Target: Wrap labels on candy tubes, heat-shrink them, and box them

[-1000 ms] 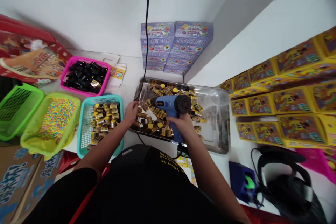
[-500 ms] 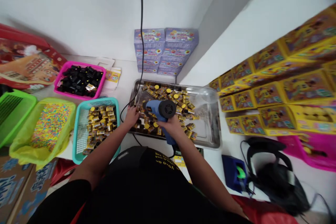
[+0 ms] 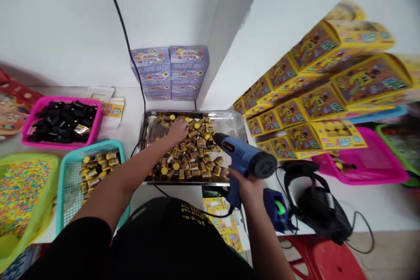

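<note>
Head view: right hand [image 3: 246, 186] wrapped tight around the handle of a blue heat gun [image 3: 244, 162], fingers closed on the grip, nozzle aimed left and slightly away toward the near right corner of a metal tray [image 3: 145, 124]. Gun held just off the tray's right edge, above the white table [image 3: 377, 201], black rear cap turned toward the camera. Left hand [image 3: 178, 130] stretched out over the tray, palm down on the small yellow-wrapped containers [image 3: 193, 157], fingers curled loosely among them; whether any single piece is pinched, impossible to tell. Containers heaped across the tray's middle and left, some with yellow caps up, some with black openings showing.

Left of the tray, a teal basket [image 3: 70, 183] with more of the same wrapped containers. Behind it, a pink basket [image 3: 31, 116] full of black containers [image 3: 62, 120]. Far left, a lime-green bin [image 3: 49, 192] of multicoloured beads [image 3: 18, 190]. Behind the tray, against the wall, stacked purple boxes [image 3: 170, 72]. A black cord [image 3: 126, 43] down the wall to the tray's left side. Right of the tray, rows of yellow boxes [image 3: 311, 105] piled high, a second pink basket [image 3: 367, 164] beyond them, a black headset [image 3: 315, 203] and a small blue device [image 3: 277, 210] near the table's front edge.
</note>
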`<action>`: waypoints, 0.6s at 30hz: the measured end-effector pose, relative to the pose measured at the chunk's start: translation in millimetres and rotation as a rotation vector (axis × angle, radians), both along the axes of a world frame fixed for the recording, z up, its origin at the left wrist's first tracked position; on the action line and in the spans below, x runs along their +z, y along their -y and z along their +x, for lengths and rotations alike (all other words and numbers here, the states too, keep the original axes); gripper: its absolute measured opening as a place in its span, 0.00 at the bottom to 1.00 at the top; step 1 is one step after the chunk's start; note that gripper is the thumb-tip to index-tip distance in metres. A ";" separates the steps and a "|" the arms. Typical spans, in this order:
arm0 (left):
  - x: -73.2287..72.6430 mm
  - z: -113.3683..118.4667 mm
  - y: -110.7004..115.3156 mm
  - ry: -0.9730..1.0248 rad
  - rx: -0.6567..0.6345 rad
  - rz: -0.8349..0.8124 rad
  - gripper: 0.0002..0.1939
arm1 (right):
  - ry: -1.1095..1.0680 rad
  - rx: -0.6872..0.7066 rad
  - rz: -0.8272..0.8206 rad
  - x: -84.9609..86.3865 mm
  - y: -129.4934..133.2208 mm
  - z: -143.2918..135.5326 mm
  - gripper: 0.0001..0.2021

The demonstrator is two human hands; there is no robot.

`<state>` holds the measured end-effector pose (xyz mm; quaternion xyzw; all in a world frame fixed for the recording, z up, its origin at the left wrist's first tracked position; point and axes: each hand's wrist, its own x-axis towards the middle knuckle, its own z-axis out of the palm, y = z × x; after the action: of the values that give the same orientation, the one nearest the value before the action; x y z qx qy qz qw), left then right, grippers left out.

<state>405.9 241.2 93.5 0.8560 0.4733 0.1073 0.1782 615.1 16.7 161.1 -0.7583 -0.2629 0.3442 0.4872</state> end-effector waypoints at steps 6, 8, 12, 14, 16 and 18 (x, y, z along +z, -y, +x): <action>-11.8 89.1 -17.0 -0.179 -0.284 0.053 0.17 | -0.029 -0.038 -0.095 -3.8 47.7 19.6 0.20; -24.5 103.7 -16.2 -0.215 -0.353 0.019 0.22 | 0.005 -0.104 -0.101 -9.3 57.0 23.6 0.20; -45.9 102.9 -6.1 -0.236 -0.411 0.006 0.31 | 0.009 -0.208 -0.126 -17.1 64.4 32.5 0.21; -50.0 88.3 2.9 -0.234 -0.406 0.037 0.30 | -0.003 -0.210 -0.123 -18.0 64.6 35.6 0.21; -49.9 64.9 14.1 -0.239 -0.407 0.077 0.28 | -0.004 -0.155 -0.113 -16.9 63.0 35.5 0.20; -46.9 35.1 25.6 -0.265 -0.415 0.097 0.28 | -0.001 -0.063 -0.087 -14.3 59.1 31.3 0.18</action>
<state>441.0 215.5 46.6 0.9490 0.3008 -0.0221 0.0916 646.4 -42.4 146.8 -0.7865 -0.2235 0.3399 0.4647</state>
